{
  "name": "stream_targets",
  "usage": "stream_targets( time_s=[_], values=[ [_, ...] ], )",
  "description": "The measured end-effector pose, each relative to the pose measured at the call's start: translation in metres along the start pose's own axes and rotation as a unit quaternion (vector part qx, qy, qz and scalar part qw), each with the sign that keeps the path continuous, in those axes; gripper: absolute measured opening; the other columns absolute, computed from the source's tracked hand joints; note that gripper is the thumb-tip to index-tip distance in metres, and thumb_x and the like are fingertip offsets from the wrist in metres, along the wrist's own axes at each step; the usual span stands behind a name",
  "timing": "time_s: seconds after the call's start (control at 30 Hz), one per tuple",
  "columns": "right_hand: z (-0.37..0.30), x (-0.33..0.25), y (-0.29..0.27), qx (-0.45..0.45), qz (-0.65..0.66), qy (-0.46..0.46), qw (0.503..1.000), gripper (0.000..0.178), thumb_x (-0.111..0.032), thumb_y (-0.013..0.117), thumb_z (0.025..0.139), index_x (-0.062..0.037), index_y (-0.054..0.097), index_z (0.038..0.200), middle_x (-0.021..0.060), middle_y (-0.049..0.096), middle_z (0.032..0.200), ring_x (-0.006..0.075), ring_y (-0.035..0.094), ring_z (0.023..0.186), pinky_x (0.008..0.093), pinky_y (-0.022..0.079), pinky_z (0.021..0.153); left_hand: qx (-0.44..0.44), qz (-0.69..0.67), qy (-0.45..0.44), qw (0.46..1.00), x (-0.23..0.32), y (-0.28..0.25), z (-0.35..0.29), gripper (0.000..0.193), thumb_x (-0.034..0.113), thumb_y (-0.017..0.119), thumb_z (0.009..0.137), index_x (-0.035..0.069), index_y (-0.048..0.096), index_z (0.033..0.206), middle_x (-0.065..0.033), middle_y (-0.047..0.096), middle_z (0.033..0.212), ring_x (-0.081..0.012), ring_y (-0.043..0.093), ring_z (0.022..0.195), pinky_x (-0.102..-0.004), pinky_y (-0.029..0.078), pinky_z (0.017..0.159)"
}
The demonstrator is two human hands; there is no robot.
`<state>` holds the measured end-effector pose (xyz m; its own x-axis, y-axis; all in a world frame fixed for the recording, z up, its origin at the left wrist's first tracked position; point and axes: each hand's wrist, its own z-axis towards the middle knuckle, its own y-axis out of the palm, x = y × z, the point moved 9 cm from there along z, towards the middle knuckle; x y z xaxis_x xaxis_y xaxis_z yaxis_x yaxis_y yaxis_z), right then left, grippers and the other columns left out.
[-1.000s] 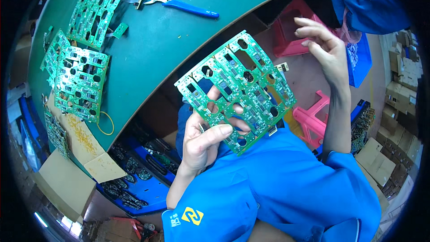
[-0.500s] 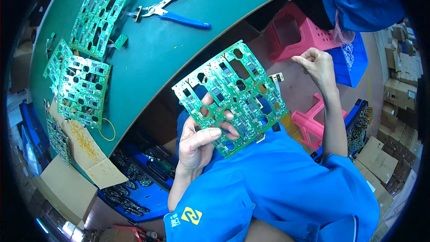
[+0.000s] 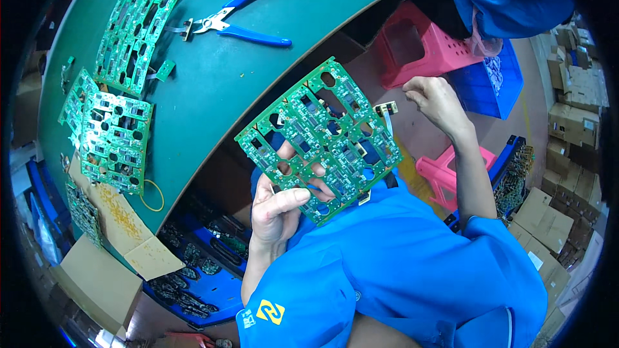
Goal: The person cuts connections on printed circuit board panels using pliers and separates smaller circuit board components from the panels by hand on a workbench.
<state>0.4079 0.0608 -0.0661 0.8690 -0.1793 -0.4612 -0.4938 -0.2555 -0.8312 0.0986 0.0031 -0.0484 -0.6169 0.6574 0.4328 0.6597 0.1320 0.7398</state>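
Observation:
My left hand point(image 3: 277, 211) grips a green circuit board panel point(image 3: 309, 130) by its lower left part, thumb on top and fingers behind, showing through the cutouts. The panel is tilted in front of my body, with dark chips and several round and oblong openings. A small connector board point(image 3: 386, 108) on a short pale ribbon cable sticks out at its right edge. To the right of it, apart from the panel, my right hand point(image 3: 438, 104) is raised with its fingers curled closed. Whatever its fingertips may hold is hidden.
Blue-handled cutters point(image 3: 248, 19) and more green panels point(image 3: 138, 42) lie on the green table point(image 3: 200, 84). Cardboard point(image 3: 122, 209) with yellow bits lies at its left edge. Pink stools point(image 3: 419, 45), a blue bin point(image 3: 496, 90) and another person's blue sleeve point(image 3: 512, 0) are at right.
The panel and my left hand have shifted slightly left in view. My right hand has moved a little left and down, its fingers turned more downward. The connector board stands further out from the panel's edge.

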Motion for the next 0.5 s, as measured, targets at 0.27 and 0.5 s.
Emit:
stream_targets(
  time_s=[0.27,0.5],
  values=[
    [0.001,-0.054,-0.031,0.030,0.110,-0.013,0.993,0.014,-0.002,0.061,0.083,0.0040,0.072,0.089,0.0029,0.064,0.066,0.0074,0.047,0.051,0.0223,0.038,0.048,0.000,-0.018,-0.003,1.000,-0.002,-0.001,-0.001,0.087,-0.007,0.060,0.064,0.007,0.043,0.148,-0.0256,0.061,0.113,-0.0349,0.063,0.091,-0.0501,0.057,0.072],
    [0.000,-0.071,-0.035,0.061,0.142,-0.025,0.988,0.013,-0.003,0.064,0.079,0.0030,0.072,0.087,0.0046,0.066,0.064,0.0081,0.050,0.048,0.0217,0.039,0.047,-0.017,-0.016,-0.003,1.000,-0.002,0.000,-0.003,0.088,-0.009,0.060,0.063,0.010,0.045,0.147,-0.0257,0.063,0.110,-0.0361,0.064,0.093,-0.0509,0.058,0.072]
  ],
)
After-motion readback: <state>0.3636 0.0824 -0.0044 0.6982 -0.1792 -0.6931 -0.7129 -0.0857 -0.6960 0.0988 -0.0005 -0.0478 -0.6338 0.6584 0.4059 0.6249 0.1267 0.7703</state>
